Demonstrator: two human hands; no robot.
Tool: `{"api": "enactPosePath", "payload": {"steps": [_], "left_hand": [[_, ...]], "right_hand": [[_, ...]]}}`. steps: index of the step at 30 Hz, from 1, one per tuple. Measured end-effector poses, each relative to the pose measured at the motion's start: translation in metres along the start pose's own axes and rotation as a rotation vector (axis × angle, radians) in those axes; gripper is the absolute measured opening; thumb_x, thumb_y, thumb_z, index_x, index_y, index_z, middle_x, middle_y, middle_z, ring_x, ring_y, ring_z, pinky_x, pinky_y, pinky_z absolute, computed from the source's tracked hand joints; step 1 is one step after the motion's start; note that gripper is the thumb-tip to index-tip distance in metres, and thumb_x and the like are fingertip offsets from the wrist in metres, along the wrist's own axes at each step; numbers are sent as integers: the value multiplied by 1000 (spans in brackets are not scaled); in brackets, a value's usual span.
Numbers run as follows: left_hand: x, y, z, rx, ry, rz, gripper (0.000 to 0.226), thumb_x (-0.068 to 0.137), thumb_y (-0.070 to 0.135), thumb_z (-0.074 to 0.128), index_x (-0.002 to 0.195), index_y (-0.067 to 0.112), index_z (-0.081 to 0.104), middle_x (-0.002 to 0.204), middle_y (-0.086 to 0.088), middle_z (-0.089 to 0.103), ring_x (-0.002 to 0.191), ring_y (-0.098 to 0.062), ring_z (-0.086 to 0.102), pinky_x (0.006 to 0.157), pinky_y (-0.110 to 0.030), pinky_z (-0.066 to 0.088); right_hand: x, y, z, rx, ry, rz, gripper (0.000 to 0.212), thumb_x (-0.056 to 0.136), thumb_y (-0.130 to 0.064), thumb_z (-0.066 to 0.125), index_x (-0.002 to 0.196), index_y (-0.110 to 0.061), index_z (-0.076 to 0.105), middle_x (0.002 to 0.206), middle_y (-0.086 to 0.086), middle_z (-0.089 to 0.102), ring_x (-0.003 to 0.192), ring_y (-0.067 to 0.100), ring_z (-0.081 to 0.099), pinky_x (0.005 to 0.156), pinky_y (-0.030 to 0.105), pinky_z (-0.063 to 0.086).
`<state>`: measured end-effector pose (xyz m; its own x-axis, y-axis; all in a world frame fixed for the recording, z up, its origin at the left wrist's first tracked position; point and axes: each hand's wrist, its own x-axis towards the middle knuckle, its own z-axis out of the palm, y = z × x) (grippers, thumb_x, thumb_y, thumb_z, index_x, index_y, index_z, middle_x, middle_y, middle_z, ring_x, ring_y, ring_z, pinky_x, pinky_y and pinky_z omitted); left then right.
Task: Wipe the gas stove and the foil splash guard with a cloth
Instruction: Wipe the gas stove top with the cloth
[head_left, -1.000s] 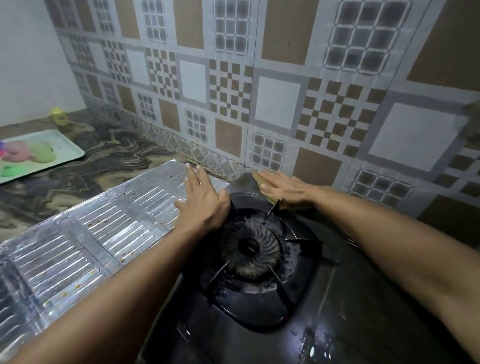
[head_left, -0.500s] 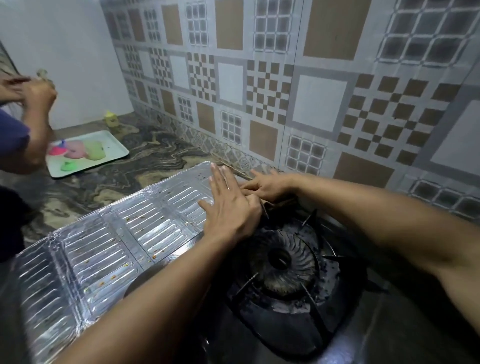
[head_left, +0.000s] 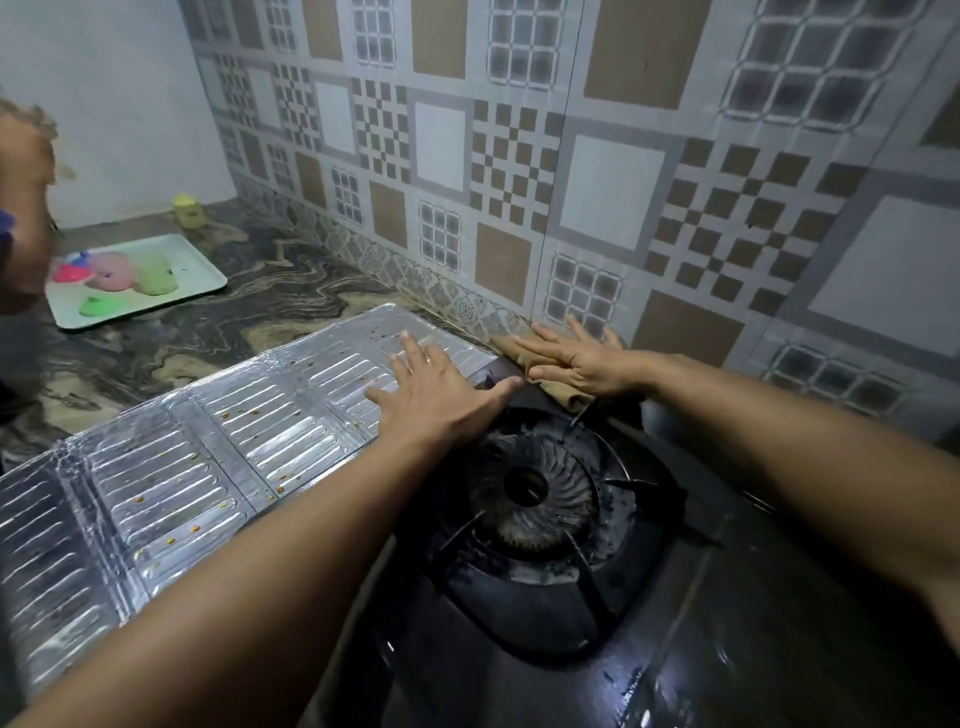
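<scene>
The black gas stove (head_left: 753, 597) fills the lower right, its burner (head_left: 527, 493) ringed by pan supports. The ribbed foil splash guard (head_left: 171, 467) lies flat to its left, flecked with orange spots. My left hand (head_left: 441, 389) rests flat, fingers spread, on the guard's far end beside the stove. My right hand (head_left: 576, 358) presses a brown cloth (head_left: 566, 397) against the stove's back left corner, next to the tiled wall. Most of the cloth is hidden under the hand.
A white tray (head_left: 202, 275) with coloured lumps sits on the marbled counter (head_left: 218, 338) at far left, with a small yellow container (head_left: 188, 210) behind it. Another person's arm (head_left: 23, 208) is at the left edge. The patterned tile wall (head_left: 571, 182) runs close behind the stove.
My right hand has slid the cloth along the stove's back edge into the left corner. My left hand has spread its fingers and shifted further onto the foil. The view has swung left.
</scene>
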<state>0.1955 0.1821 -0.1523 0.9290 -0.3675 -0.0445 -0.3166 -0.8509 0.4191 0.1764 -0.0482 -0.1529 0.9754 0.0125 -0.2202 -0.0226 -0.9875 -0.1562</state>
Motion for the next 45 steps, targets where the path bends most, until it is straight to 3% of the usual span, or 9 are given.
{"api": "enactPosePath", "payload": {"steps": [12, 16, 20, 23, 27, 32, 36, 39, 45], "left_hand": [[-11, 11, -2, 95, 9, -42, 110, 77, 79, 35, 152, 2, 13, 162, -13, -4, 148, -36, 4, 105, -74, 12], [-10, 13, -4, 51, 5, -30, 105, 79, 74, 37, 152, 2, 14, 163, -12, -3, 148, -35, 7, 103, -75, 14], [-10, 11, 2, 31, 15, 7, 102, 82, 72, 35, 152, 1, 12, 162, -12, -4, 148, -36, 7, 104, -74, 17], [-10, 10, 4, -2, 47, 53, 95, 86, 69, 30, 153, 6, 7, 162, -12, -7, 148, -35, 4, 106, -74, 15], [-13, 11, 4, -85, 99, 100, 75, 94, 47, 25, 154, 10, -3, 162, -8, -16, 150, -30, -3, 110, -71, 10], [-11, 7, 6, -88, 123, 135, 73, 93, 32, 27, 153, 11, -11, 160, -4, -24, 149, -26, -10, 113, -67, 5], [-8, 9, 7, -50, 113, 132, 73, 95, 40, 25, 153, 13, -10, 160, -5, -25, 149, -26, -10, 113, -67, 5], [-5, 8, 8, 28, 99, 102, 85, 94, 62, 22, 153, 11, -9, 160, -6, -24, 150, -27, -9, 112, -68, 6], [0, 4, 7, 99, 46, 27, 103, 84, 78, 22, 153, 8, -9, 160, -9, -21, 150, -28, -8, 111, -69, 6]], "right_hand": [[-91, 17, 19, 103, -20, 218, 59, 96, -61, 26, 147, -54, -1, 162, -13, -10, 147, 30, -15, 109, 69, -13], [-156, 22, 31, 1, -28, 278, 67, 85, -73, 10, 145, -53, -11, 159, -14, -19, 146, 27, -20, 111, 63, -15], [-171, 27, 37, -72, -41, 255, 71, 66, -89, -11, 132, -64, -22, 151, -21, -28, 144, 22, -25, 111, 57, -20], [-146, 26, 26, -33, -33, 217, 64, 83, -76, 3, 142, -59, -15, 156, -19, -22, 144, 22, -25, 111, 59, -21], [-84, 21, 12, -1, -59, 157, 65, 88, -68, 15, 147, -54, -7, 161, -13, -15, 146, 29, -20, 111, 63, -16], [-15, -2, -7, -18, -74, 33, 65, 92, -64, 31, 150, -50, 2, 163, -7, -10, 146, 38, -15, 107, 74, -8], [26, -34, -12, -125, -93, -36, 55, 101, -46, 38, 150, -49, 13, 163, -6, -8, 146, 38, -15, 108, 73, -7], [39, -58, -19, -205, -145, -94, 49, 105, -31, 33, 152, -36, 21, 163, -6, -4, 147, 34, -15, 110, 58, -15], [31, -33, -6, -92, -30, -26, 50, 99, -59, 22, 148, -51, 22, 163, -8, -5, 146, 39, -15, 105, 73, -13]]}}
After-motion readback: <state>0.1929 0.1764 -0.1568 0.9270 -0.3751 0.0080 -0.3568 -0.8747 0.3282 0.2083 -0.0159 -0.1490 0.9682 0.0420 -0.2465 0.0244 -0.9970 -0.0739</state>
